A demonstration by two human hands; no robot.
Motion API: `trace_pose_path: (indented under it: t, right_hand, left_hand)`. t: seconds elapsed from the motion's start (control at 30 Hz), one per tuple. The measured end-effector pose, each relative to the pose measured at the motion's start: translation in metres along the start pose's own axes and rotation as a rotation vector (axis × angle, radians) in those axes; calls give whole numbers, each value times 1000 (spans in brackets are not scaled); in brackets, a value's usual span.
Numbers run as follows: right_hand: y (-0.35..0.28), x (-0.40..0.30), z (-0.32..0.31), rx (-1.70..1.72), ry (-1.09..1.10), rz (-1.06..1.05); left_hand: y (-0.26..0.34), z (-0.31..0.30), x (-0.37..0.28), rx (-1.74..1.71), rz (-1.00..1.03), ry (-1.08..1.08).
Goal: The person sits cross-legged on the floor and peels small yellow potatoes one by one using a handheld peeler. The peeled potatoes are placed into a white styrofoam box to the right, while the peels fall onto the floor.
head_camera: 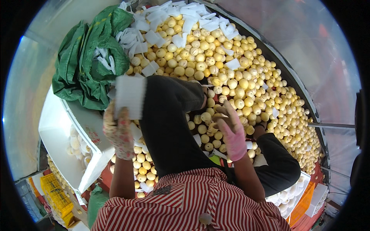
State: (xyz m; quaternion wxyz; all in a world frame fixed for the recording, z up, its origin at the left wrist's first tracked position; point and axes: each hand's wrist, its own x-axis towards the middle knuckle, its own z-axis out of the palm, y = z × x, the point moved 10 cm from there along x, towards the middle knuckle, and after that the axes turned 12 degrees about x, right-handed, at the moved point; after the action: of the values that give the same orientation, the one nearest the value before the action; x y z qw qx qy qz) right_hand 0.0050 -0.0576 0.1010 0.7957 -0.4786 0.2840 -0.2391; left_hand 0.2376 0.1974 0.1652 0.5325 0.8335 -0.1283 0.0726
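My left hand, in a floral-patterned glove, pinches a flattened white foam net sleeve beside my bent knee. The sleeve's upper end stands free of the fingers and is slightly blurred. My right hand, in a pink glove with soiled fingers, is over the heap of yellow pepino melons. Its fingers are spread apart, and no fruit shows clearly in its grasp. A striped pepino melon lies close to the thumb. Many of the melons carry brown or purplish stripes.
Loose foam net sleeves cover the far end of the heap. A green woven sack slumps against a white foam box holding sleeved fruit. Yellow crates stand lower left; another foam box of sleeved fruit lies lower right.
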Motion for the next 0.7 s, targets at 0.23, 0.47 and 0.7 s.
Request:
trace_pose_path:
  t: [0.23,0.47,0.7]
  right_hand:
    - [-32,-4,-3,24,101,-246]
    - [-44,-26,-48,-399,169,-405]
    - [24,-26,-48,554,89,388]
  left_hand:
    - [86,157,-104,-184,140,-948]
    - [75,193,-122,-122,89,-1053]
    - [103,242,-124,185,564,-1262]
